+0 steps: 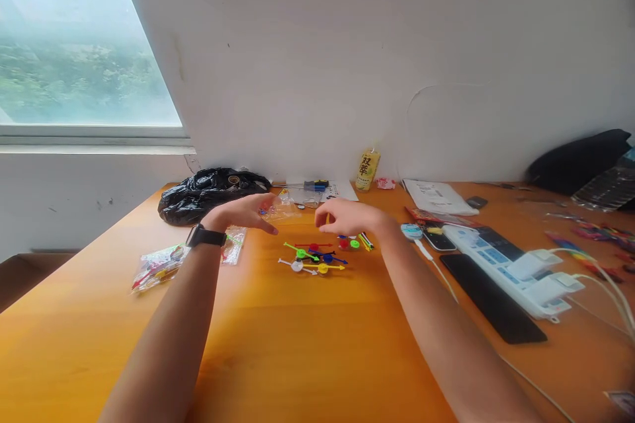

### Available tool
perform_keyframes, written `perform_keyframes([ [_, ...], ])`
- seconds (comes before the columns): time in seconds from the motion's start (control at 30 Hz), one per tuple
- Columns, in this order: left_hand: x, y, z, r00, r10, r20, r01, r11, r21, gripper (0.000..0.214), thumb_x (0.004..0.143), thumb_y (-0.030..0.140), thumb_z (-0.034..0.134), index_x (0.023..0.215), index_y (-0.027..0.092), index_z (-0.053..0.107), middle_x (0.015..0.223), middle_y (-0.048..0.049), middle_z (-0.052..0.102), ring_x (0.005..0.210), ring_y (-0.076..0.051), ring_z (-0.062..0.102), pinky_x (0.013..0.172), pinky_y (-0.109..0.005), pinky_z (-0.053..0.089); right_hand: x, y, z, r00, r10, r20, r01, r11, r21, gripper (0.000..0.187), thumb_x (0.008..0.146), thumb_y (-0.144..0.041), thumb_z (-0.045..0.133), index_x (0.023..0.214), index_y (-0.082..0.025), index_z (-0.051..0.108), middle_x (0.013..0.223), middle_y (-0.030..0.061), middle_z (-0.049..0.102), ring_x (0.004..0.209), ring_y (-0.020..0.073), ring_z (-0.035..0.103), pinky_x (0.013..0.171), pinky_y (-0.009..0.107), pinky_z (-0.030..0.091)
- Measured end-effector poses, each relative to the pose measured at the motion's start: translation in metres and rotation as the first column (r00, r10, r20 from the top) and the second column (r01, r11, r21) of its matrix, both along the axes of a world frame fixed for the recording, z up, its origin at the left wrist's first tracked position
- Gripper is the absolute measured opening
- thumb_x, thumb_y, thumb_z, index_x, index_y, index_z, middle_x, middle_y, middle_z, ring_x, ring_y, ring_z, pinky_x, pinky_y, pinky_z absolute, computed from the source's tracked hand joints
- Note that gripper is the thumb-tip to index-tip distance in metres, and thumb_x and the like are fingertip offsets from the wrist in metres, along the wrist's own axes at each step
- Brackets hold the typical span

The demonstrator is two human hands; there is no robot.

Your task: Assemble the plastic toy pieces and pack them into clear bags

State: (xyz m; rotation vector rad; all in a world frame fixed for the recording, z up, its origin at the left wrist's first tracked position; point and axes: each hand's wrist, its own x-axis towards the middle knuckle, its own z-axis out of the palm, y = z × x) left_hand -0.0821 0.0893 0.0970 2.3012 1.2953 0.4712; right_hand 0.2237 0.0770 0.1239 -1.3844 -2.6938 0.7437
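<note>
The left hand (241,212) has its fingers spread, the right hand (350,215) loosely curled, neither visibly holding anything. Plastic arrows (314,257) lie below, toward the surface's (297,337) far edge; probably light, stiff, slick, slightly brittle, best pinched at their round hubs (323,268).

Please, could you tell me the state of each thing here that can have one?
Left hand: open, nothing visible held
Right hand: curled, grip unclear
Arrow spinners: lying loosely together
Black bag: crumpled
Yellow bottle: standing
Clear packet: parts inside
Chargers: plugged into power strip
</note>
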Motion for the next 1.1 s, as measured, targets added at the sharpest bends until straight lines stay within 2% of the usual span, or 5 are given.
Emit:
perform_keyframes([
  [0.27, 0.007, -0.001, 0.004, 0.998, 0.046, 0.044, -0.049, 0.998, 0.051, 0.098, 0.075, 0.046, 0.083, 0.161, 0.023, 0.043, 0.154, -0.0128, 0.057, 0.132, -0.035, 0.059, 0.106, -0.040, 0.047, -0.038, 0.014, -0.059, 0.998, 0.059, -0.037, -0.064, 0.983, -0.173, 0.029, 0.080, -0.026, 0.074, 0.108, -0.023, 0.078, 0.097, 0.0035, 0.080, 0.074, 0.0170, 0.070, 0.055, 0.021, 0.045],
  [0.57, 0.014, -0.007, 0.010, 0.972, -0.003, 0.233, -0.004, 1.000, 0.028, 0.092, 0.078, 0.048, 0.082, 0.158, 0.023, 0.046, 0.155, -0.0125, 0.056, 0.136, -0.033, 0.056, 0.109, -0.040, 0.048, -0.037, 0.025, -0.075, 0.988, 0.105, -0.109, -0.122, 0.979, -0.162, 0.030, 0.079, -0.023, 0.076, 0.110, -0.022, 0.078, 0.100, 0.0024, 0.080, 0.080, 0.0159, 0.071, 0.059, 0.018, 0.045],
  [0.77, 0.018, -0.010, 0.011, 0.952, -0.035, 0.305, 0.036, 0.999, 0.003, 0.088, 0.078, 0.044, 0.083, 0.155, 0.022, 0.047, 0.149, -0.0123, 0.060, 0.133, -0.033, 0.058, 0.109, -0.042, 0.048, -0.022, 0.035, -0.067, 0.925, 0.005, -0.381, -0.050, 0.993, -0.108, 0.026, 0.087, -0.020, 0.068, 0.112, -0.016, 0.072, 0.077, 0.0021, 0.075, 0.068, 0.0153, 0.069, 0.062, 0.022, 0.049],
  [0.97, 0.025, -0.006, 0.007, 0.943, -0.012, 0.333, 0.031, 0.998, -0.051, 0.087, 0.076, 0.036, 0.083, 0.153, 0.019, 0.048, 0.153, -0.0137, 0.057, 0.137, -0.033, 0.055, 0.117, -0.045, 0.042, 0.009, 0.046, -0.035, 0.494, -0.220, -0.841, 0.251, 0.962, -0.105, 0.031, 0.081, -0.042, 0.081, 0.095, -0.019, 0.067, 0.083, 0.0050, 0.076, 0.070, 0.0164, 0.071, 0.070, 0.029, 0.057],
  [1.1, 0.035, -0.003, 0.003, 0.934, -0.028, 0.357, 0.054, 0.997, -0.064, 0.085, 0.075, 0.034, 0.081, 0.153, 0.021, 0.049, 0.154, -0.0131, 0.056, 0.141, -0.036, 0.052, 0.119, -0.048, 0.040, 0.019, 0.037, -0.007, 0.199, -0.179, -0.964, 0.329, 0.938, -0.106, 0.040, 0.076, -0.050, 0.087, 0.095, -0.021, 0.066, 0.093, 0.0057, 0.079, 0.076, 0.0165, 0.073, 0.077, 0.032, 0.060],
])
